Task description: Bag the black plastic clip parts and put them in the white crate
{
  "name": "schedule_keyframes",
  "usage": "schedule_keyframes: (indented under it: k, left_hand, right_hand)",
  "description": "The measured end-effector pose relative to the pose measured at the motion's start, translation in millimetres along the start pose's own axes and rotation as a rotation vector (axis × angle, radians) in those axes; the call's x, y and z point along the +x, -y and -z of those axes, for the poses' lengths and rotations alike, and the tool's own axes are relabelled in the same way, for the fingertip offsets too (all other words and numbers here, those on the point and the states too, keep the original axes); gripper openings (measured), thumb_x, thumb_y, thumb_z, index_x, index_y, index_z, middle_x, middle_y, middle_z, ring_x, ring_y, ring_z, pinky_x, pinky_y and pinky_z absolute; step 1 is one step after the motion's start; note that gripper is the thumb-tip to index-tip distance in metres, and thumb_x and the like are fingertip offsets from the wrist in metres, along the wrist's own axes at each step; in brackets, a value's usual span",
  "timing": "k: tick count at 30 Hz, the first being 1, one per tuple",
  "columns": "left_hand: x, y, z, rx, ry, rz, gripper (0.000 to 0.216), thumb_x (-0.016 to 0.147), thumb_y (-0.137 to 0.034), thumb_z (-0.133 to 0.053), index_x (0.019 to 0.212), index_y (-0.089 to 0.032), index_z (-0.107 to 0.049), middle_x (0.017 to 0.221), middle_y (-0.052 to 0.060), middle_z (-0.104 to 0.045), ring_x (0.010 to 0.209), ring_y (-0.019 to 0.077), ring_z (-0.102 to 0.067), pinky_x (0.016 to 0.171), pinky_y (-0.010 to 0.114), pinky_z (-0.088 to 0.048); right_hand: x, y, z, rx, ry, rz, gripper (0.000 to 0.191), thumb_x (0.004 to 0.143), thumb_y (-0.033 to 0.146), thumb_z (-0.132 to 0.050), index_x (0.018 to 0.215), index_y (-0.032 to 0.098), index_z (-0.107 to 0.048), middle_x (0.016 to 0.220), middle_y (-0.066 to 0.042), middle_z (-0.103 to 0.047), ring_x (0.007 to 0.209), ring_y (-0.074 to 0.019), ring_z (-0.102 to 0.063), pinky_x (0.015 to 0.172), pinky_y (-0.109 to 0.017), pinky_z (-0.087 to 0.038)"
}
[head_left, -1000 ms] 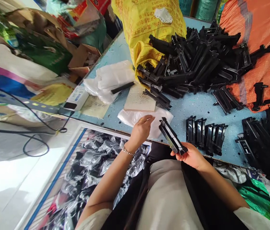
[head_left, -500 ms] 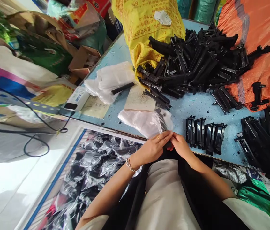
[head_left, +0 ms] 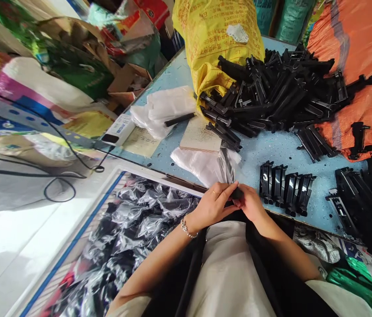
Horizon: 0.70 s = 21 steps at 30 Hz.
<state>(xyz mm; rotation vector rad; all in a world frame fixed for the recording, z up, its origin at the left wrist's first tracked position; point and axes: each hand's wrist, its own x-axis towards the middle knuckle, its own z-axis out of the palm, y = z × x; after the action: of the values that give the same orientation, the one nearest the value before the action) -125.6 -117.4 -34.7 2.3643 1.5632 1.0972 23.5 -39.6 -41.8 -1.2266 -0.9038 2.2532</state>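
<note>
Since a second ago, the long black plastic part [head_left: 237,193] has gone from bare in the right hand [head_left: 251,202] to mostly inside a clear thin plastic bag [head_left: 226,165], over the near-right edge of the white translucent bag stack [head_left: 194,165]; I'd call this one partly sleeved, near end still exposed. Left hand [head_left: 215,200] has fingers closed at the bag mouth, right is curled round the part's near end, exact fingertip contact hidden.
</note>
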Motion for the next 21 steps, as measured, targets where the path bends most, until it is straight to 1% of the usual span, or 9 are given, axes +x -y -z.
schedule_keyframes:
  k: [3,6,9,11,13,15,17,18,21]
  left_hand:
    - [-2.1,0.7,-4.3,0.063,0.000,0.116,0.092,0.091,-0.044,-0.068,0.162,-0.023,-0.013,0.104,0.011,-0.057,0.087,0.0219,-0.065,0.075,0.035,-0.060]
    - [-1.8,4.9,-9.7,0.065,0.045,0.309,0.096,0.082,-0.049,-0.077,0.160,-0.026,-0.025,0.131,0.019,-0.049,0.095,0.0246,-0.067,0.081,0.040,-0.061]
    - [-0.4,3.3,-4.7,-0.160,0.059,0.367,0.058,0.089,-0.031,-0.069,0.144,-0.023,-0.052,0.158,0.021,-0.026,0.111,0.0263,-0.066,0.094,0.042,-0.058]
    - [-3.8,-1.1,15.7,-0.341,0.016,0.437,0.036,0.093,-0.026,-0.060,0.128,-0.020,-0.065,0.155,0.018,-0.038,0.128,0.0300,-0.058,0.104,0.043,-0.052]
    - [-16.5,-2.7,52.2,-0.513,0.008,0.598,0.030,0.093,-0.031,-0.060,0.118,-0.019,-0.072,0.133,0.015,-0.062,0.130,0.0307,-0.056,0.104,0.041,-0.052]
    - [-45.2,2.5,98.5,-0.688,0.085,0.807,0.032,0.089,-0.038,-0.065,0.114,-0.020,-0.075,0.107,0.012,-0.072,0.104,0.0272,-0.069,0.086,0.035,-0.059]
    - [-93.7,14.0,143.9,-0.785,0.189,1.049,0.035,0.082,-0.040,-0.071,0.110,-0.019,-0.076,0.087,0.008,-0.072,0.072,0.0209,-0.069,0.065,0.029,-0.058]
    - [-124.2,20.6,162.9,-0.774,0.231,1.183,0.037,0.077,-0.038,-0.074,0.108,-0.019,-0.077,0.077,0.007,-0.071,0.065,0.0199,-0.067,0.060,0.028,-0.056]
    - [-221.1,35.5,196.7,-0.490,0.067,1.586,0.031,0.061,-0.032,-0.078,0.089,-0.017,-0.078,0.067,0.004,-0.068,0.056,0.0167,-0.062,0.053,0.025,-0.052]
  right_hand:
    - [-2.8,-2.3,2.5,-0.252,-0.130,0.132,0.043,0.079,0.060,-0.060,0.079,0.018,-0.053,0.056,0.004,-0.051,0.047,-0.0026,-0.041,0.046,-0.018,-0.032]
    - [-6.7,-0.6,5.8,-0.606,-0.222,0.300,0.041,0.086,0.057,-0.053,0.104,0.021,-0.062,0.074,-0.001,-0.064,0.063,-0.0065,-0.055,0.059,-0.018,-0.045]
    - [-13.8,5.1,3.1,-0.769,-0.085,0.348,0.045,0.090,0.053,-0.050,0.122,0.023,-0.061,0.105,-0.006,-0.071,0.089,-0.0101,-0.065,0.077,-0.020,-0.054]
    - [-20.3,10.5,0.0,-0.793,0.094,0.269,0.049,0.090,0.053,-0.050,0.128,0.023,-0.058,0.109,-0.005,-0.071,0.090,-0.0094,-0.067,0.083,-0.021,-0.058]
    - [-26.0,16.0,0.0,-0.819,0.239,0.184,0.049,0.090,0.053,-0.051,0.129,0.024,-0.059,0.108,-0.005,-0.072,0.086,-0.0082,-0.068,0.084,-0.022,-0.060]
    - [-28.0,20.4,5.4,-0.859,0.282,0.151,0.046,0.090,0.053,-0.052,0.125,0.025,-0.064,0.107,-0.005,-0.072,0.084,-0.0086,-0.068,0.084,-0.023,-0.061]
    - [-24.9,22.1,15.1,-0.896,0.241,0.150,0.045,0.088,0.054,-0.054,0.122,0.026,-0.066,0.105,-0.005,-0.073,0.083,-0.0093,-0.069,0.084,-0.024,-0.062]
    - [-21.6,21.8,20.5,-0.911,0.211,0.150,0.045,0.087,0.055,-0.056,0.121,0.027,-0.067,0.103,-0.005,-0.073,0.083,-0.0094,-0.069,0.084,-0.024,-0.062]
    - [-10.4,15.8,33.7,-0.927,0.152,0.126,0.049,0.083,0.059,-0.060,0.118,0.026,-0.068,0.101,-0.006,-0.073,0.080,-0.0089,-0.068,0.081,-0.023,-0.063]
